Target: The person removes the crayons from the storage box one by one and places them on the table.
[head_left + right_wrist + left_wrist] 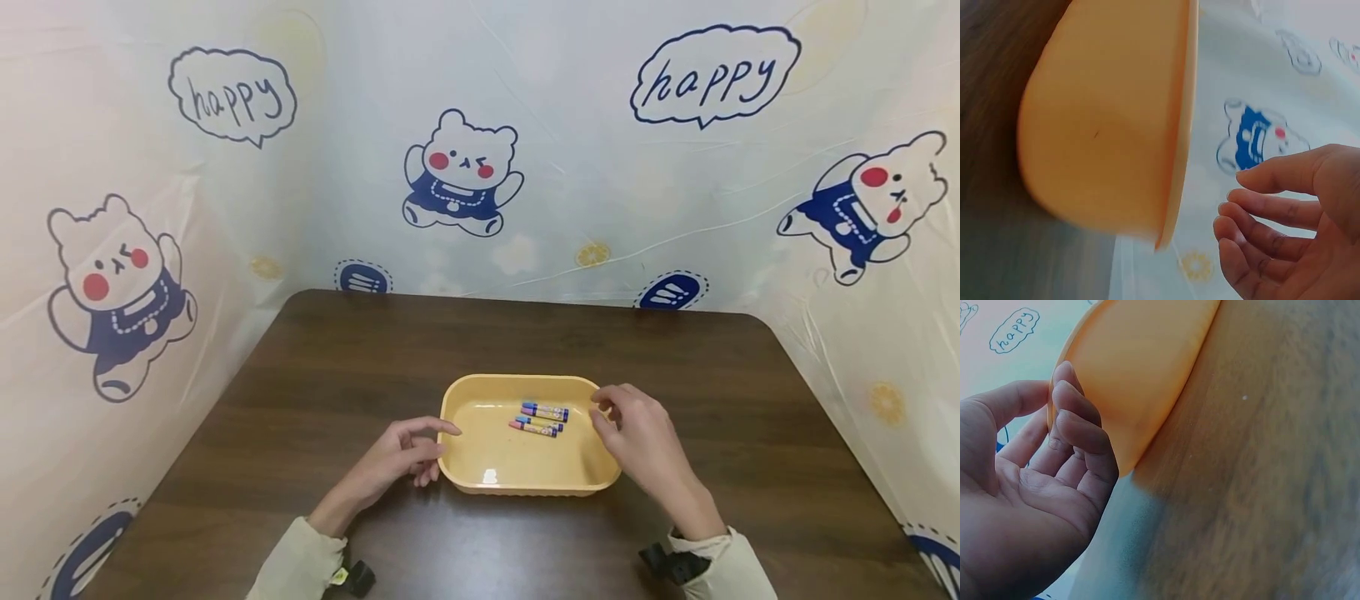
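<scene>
A yellow plastic tray with raised sides stands on the table. Several short crayons in printed wrappers lie side by side in it, right of the middle; blue, purple and pink tips show. At the tray's left end, my left hand pinches the rim, the thumb outside and the index finger reaching over the edge. The left wrist view also has this hand at the rim. Beside the right end is my right hand, its fingers loosely bent. From the right wrist, that hand appears apart from the tray wall, holding nothing.
A dark brown wooden table extends around the tray on all sides. Pale cloth printed with bears and "happy" bubbles hangs behind it and along both sides. Dark straps circle both wrists by the light sleeves.
</scene>
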`<state>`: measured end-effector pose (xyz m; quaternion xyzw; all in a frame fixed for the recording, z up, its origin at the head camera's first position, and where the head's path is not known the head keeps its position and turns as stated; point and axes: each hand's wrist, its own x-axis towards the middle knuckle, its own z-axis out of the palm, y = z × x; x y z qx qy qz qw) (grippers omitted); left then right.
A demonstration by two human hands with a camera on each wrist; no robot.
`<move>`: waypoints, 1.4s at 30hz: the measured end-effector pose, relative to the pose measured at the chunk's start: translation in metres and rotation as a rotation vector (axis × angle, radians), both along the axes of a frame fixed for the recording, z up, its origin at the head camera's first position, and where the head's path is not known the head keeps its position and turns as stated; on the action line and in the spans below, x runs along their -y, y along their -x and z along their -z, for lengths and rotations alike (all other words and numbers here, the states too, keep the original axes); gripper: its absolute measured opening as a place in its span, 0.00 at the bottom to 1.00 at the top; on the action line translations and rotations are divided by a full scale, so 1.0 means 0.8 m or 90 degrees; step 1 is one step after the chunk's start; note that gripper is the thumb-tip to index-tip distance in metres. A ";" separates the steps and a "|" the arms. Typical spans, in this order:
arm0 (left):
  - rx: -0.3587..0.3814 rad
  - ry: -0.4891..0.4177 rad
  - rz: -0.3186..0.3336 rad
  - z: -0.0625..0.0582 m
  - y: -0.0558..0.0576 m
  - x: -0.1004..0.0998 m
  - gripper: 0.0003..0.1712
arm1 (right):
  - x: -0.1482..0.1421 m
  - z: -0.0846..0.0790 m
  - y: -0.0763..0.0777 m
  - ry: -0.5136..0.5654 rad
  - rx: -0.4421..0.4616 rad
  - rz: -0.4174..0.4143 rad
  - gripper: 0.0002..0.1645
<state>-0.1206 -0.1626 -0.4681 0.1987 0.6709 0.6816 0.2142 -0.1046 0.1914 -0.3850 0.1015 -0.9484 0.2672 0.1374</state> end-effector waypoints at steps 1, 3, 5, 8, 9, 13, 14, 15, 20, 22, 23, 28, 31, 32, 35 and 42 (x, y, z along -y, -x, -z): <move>0.000 -0.001 -0.001 0.000 0.000 0.000 0.19 | 0.006 -0.001 0.004 -0.006 0.000 -0.012 0.10; 0.001 -0.002 -0.002 -0.001 -0.001 0.000 0.19 | 0.017 -0.003 0.011 -0.015 0.002 -0.033 0.09; 0.002 -0.003 -0.004 -0.001 -0.001 0.001 0.19 | 0.027 -0.004 0.017 -0.020 0.008 -0.050 0.10; 0.002 -0.001 -0.003 -0.002 -0.002 0.001 0.19 | 0.040 -0.002 0.024 -0.021 0.030 -0.069 0.11; 0.003 -0.001 -0.003 -0.002 -0.002 0.001 0.19 | 0.044 -0.001 0.026 -0.020 0.041 -0.074 0.11; 0.001 0.002 -0.002 -0.002 -0.001 0.000 0.19 | 0.057 0.009 0.035 -0.020 0.053 -0.105 0.11; 0.001 0.003 -0.002 -0.002 -0.001 -0.001 0.19 | 0.058 0.014 0.036 -0.020 0.052 -0.115 0.11; 0.002 0.003 -0.002 -0.002 0.000 -0.002 0.19 | 0.060 0.018 0.038 -0.020 0.055 -0.126 0.11; 0.000 0.000 -0.004 -0.001 0.001 -0.006 0.19 | 0.070 0.046 0.043 -0.041 0.098 -0.145 0.13; -0.002 -0.002 -0.005 -0.001 0.000 -0.005 0.18 | 0.075 0.057 0.043 -0.060 0.108 -0.140 0.13; -0.003 -0.002 -0.004 -0.001 0.000 -0.005 0.18 | 0.077 0.062 0.043 -0.071 0.105 -0.139 0.12; 0.001 0.001 -0.003 -0.002 -0.003 -0.001 0.19 | 0.082 0.075 0.043 -0.103 0.079 -0.136 0.10; 0.001 0.004 -0.003 -0.002 -0.002 -0.001 0.19 | 0.082 0.077 0.044 -0.105 0.083 -0.120 0.11; 0.000 0.005 -0.003 -0.002 -0.002 -0.001 0.19 | 0.081 0.077 0.045 -0.105 0.084 -0.115 0.11; -0.004 0.008 -0.006 -0.003 -0.001 -0.001 0.19 | 0.081 0.079 0.047 -0.099 0.091 -0.110 0.11; -0.004 0.003 -0.001 -0.001 0.000 -0.001 0.19 | 0.079 0.082 0.047 -0.083 0.098 -0.127 0.05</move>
